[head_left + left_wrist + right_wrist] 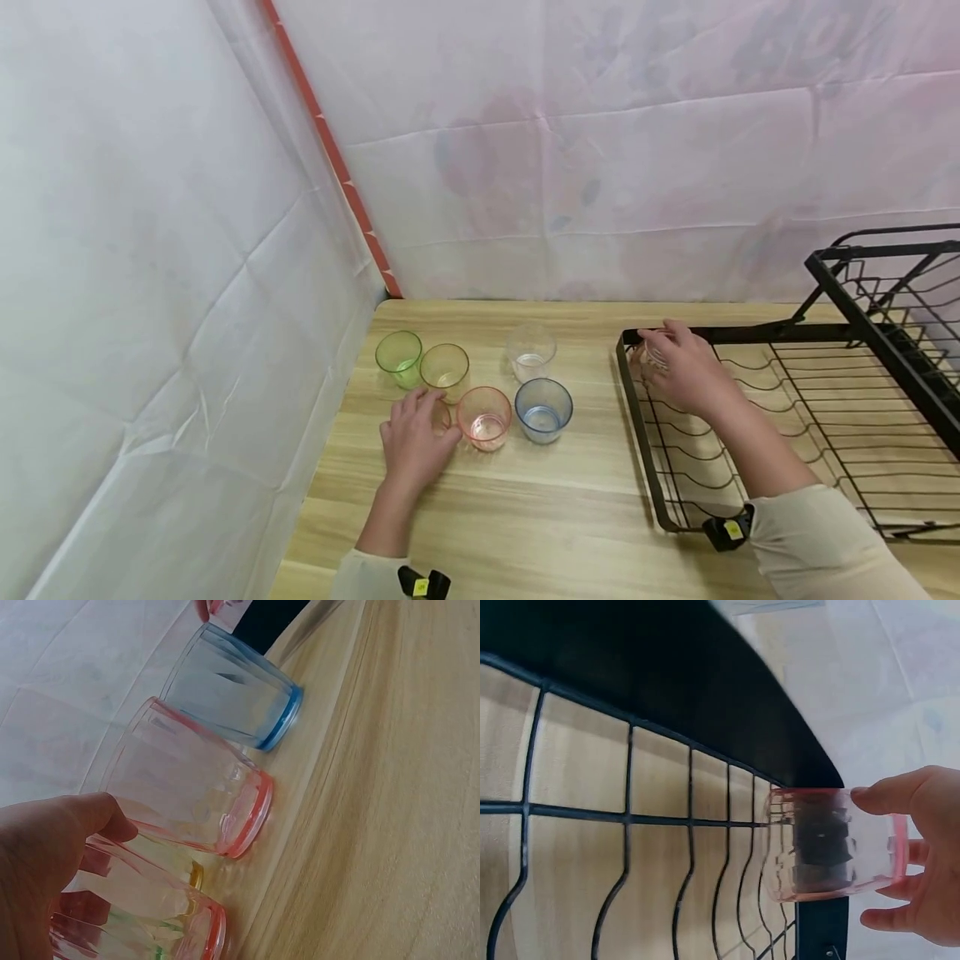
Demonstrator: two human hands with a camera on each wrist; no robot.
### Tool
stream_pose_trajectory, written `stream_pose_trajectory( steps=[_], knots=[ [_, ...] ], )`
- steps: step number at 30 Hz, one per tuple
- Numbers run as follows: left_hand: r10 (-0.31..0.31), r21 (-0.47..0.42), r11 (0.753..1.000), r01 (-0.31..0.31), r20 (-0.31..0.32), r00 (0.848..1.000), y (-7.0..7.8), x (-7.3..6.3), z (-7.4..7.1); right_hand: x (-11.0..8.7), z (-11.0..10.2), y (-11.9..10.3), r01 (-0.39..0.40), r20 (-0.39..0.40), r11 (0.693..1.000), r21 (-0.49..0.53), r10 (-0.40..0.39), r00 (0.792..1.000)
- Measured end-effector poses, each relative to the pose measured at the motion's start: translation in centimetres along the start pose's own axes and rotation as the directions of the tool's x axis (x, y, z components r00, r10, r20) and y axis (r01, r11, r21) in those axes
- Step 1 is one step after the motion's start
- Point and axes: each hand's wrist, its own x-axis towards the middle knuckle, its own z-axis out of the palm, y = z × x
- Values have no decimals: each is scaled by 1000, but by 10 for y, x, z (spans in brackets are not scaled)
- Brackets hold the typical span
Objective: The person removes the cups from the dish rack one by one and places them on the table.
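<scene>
My left hand (417, 442) grips a pink-tinted glass (191, 930) standing on the table, thumb at its rim and fingers seen through its far side. Beside it stands another pink glass (484, 423), followed by a blue one (543, 415). Behind are a green glass (399, 360), an amber glass (446, 373) and a clear glass (531, 354). Over at the rack's far left corner, my right hand (692, 371) holds a pink glass (832, 847). Its thicker pink end is at my fingers and the other end meets the wires, so it looks upside down.
The black wire dish rack (647, 467) fills the right side of the table (525, 525), with a raised upper tier (862, 300) at its right end. White cloth walls (600, 183) stand behind and to the left, joined by a red strip (330, 150).
</scene>
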Motion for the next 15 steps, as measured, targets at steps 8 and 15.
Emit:
stream_pose_trajectory(
  steps=[8,15],
  knots=[
    [5,-9,1000,-4,51,999,1,1,-3,-1,3,2,-41,-13,999,23,41,999],
    [25,-13,1000,-23,117,993,2,2,-14,-13,-7,5,-73,-50,995,63,76,996]
  ],
)
